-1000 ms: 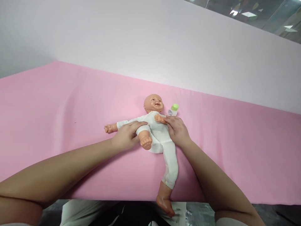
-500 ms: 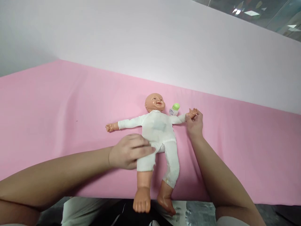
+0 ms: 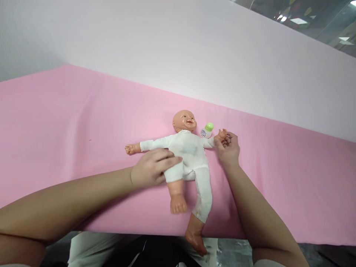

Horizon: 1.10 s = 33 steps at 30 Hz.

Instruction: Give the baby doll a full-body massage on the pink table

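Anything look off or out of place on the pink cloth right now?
Little stands out. The doll lies on its back on the pink cloth, one foot hanging past the near edge. A small green-capped bottle lies tipped beside its head. The left hand grips its thigh; the right hand holds its hand.

Looks like staged training or demo room, not home: table draped in plain pink cloth [image 3: 69, 122], bare white backdrop [image 3: 167, 48] behind, glass partition [image 3: 328, 22] above reflecting office-style ceiling light panels [image 3: 299, 21].
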Tool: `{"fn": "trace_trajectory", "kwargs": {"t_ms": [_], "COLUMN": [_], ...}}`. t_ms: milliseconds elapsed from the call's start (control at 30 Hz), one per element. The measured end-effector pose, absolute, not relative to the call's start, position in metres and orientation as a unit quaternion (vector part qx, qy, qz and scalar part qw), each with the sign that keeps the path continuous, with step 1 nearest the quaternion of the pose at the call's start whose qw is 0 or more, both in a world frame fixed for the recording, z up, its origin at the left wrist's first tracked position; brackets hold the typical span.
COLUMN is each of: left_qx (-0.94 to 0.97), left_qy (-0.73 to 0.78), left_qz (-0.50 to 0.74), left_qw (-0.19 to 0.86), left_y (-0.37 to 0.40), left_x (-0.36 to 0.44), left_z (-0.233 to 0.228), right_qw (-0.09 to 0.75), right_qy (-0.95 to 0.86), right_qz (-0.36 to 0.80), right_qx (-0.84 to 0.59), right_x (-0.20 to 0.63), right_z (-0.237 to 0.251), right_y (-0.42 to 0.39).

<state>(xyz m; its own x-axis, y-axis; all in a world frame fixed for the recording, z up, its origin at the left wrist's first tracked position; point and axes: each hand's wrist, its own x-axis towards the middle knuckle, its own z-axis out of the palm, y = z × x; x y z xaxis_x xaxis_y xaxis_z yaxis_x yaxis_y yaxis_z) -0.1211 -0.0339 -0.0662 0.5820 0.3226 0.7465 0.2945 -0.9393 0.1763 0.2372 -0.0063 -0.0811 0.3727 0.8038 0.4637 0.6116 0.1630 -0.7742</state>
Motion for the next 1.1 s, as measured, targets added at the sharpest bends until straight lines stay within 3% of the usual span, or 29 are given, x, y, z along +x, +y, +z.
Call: {"fn": "trace_trajectory", "kwargs": {"t_ms": [167, 267, 400, 633, 800, 900, 1100], "left_qx": [0.899, 0.903, 0.903, 0.921, 0.916, 0.913, 0.898], "left_qy": [0.283, 0.29, 0.26, 0.091, 0.007, 0.023, 0.128], "left_qz": [0.331, 0.313, 0.342, 0.376, 0.398, 0.402, 0.416], "left_qw": [0.046, 0.043, 0.023, 0.036, 0.057, 0.059, 0.06], "left_y": [-0.015, -0.012, -0.017, -0.049, -0.063, -0.06, -0.037], "left_x": [-0.12, -0.118, -0.12, -0.118, -0.108, -0.107, -0.117], "left_z": [-0.071, -0.072, -0.07, -0.062, -0.061, -0.062, -0.067], "right_qw": [0.358, 0.322, 0.348, 0.507, 0.373, 0.373, 0.518], "right_qy": [-0.751, -0.796, -0.754, -0.535, -0.469, -0.472, -0.512], "right_qz": [-0.024, -0.056, -0.015, 0.09, 0.1, 0.099, 0.095], "right_qx": [-0.554, -0.509, -0.556, -0.67, -0.794, -0.793, -0.679], "right_x": [0.197, 0.19, 0.201, 0.258, 0.294, 0.292, 0.245], "right_z": [-0.076, -0.073, -0.069, -0.073, -0.082, -0.081, -0.072], "right_y": [-0.02, -0.021, -0.019, -0.005, 0.01, 0.009, -0.009]}}
